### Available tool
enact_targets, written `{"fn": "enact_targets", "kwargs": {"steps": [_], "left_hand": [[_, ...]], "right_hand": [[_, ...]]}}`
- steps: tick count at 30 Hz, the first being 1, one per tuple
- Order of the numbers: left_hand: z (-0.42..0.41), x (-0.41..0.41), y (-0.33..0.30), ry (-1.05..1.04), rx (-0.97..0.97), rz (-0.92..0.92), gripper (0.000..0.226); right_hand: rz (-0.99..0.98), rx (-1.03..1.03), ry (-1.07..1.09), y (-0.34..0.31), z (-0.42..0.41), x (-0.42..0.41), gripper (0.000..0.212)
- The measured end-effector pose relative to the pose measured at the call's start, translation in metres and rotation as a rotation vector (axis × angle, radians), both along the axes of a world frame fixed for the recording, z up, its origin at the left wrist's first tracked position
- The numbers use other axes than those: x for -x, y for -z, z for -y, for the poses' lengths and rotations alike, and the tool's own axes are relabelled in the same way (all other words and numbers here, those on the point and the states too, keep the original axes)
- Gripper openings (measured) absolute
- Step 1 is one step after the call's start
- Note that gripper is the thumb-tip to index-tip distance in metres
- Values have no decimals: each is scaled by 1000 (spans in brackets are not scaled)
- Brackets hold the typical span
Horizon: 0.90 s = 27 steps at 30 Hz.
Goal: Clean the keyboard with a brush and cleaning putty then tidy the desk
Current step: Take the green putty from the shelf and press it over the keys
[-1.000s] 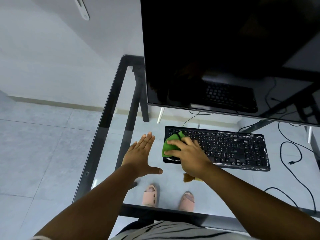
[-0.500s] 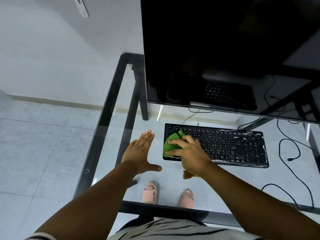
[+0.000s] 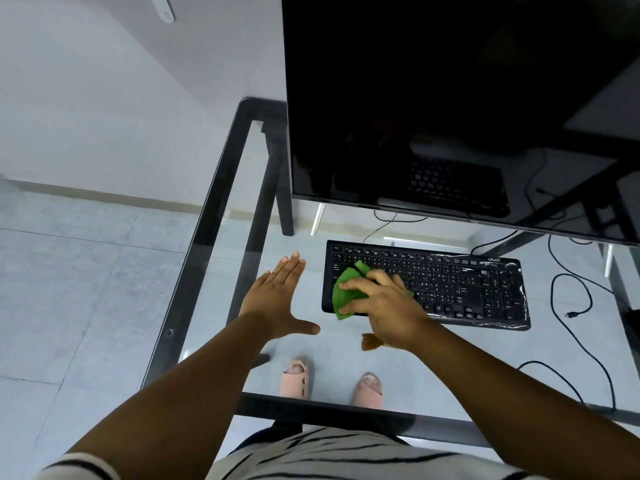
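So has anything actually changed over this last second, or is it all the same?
Hardly anything. The right hand holds the green putty on the keyboard's left end as before, perhaps slid slightly toward its front edge. The left hand stays flat on the glass desk; the brush hasn't moved.

head cam only | worn up top, looking forward and steeply down over the glass desk [image 3: 207, 216] | close in, both forearms fill the bottom edge | monitor [image 3: 450, 98] looms top right, floor shows through the glass | wide-angle, edges bend
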State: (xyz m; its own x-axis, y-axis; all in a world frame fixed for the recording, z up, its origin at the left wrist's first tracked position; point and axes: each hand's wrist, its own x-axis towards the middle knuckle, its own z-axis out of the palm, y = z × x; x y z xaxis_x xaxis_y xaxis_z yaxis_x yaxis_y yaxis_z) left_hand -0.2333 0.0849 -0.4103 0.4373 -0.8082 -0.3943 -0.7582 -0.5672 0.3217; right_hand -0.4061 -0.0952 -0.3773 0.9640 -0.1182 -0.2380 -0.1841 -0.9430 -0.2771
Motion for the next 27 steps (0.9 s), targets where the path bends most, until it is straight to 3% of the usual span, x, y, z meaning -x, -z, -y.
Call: {"fn": "enact_targets", "kwargs": {"steps": [6, 10, 15, 22, 27], "left_hand": [[-1, 0, 0, -2, -7, 3, 128], [1, 1, 0, -3, -7, 8, 127], [0, 1, 1, -9, -12, 6, 128], [0, 1, 2, -10, -18, 5, 128], [1, 1, 1, -13, -20, 0, 127]], "right_hand": [[-17, 35, 36, -7, -2, 1, 64], [-81, 31, -29, -6, -17, -9, 77], [-59, 65, -65, -10, 2, 5, 48], [19, 75, 20, -8, 11, 16, 55], [-14, 45, -55, -7, -4, -1, 53]]}}
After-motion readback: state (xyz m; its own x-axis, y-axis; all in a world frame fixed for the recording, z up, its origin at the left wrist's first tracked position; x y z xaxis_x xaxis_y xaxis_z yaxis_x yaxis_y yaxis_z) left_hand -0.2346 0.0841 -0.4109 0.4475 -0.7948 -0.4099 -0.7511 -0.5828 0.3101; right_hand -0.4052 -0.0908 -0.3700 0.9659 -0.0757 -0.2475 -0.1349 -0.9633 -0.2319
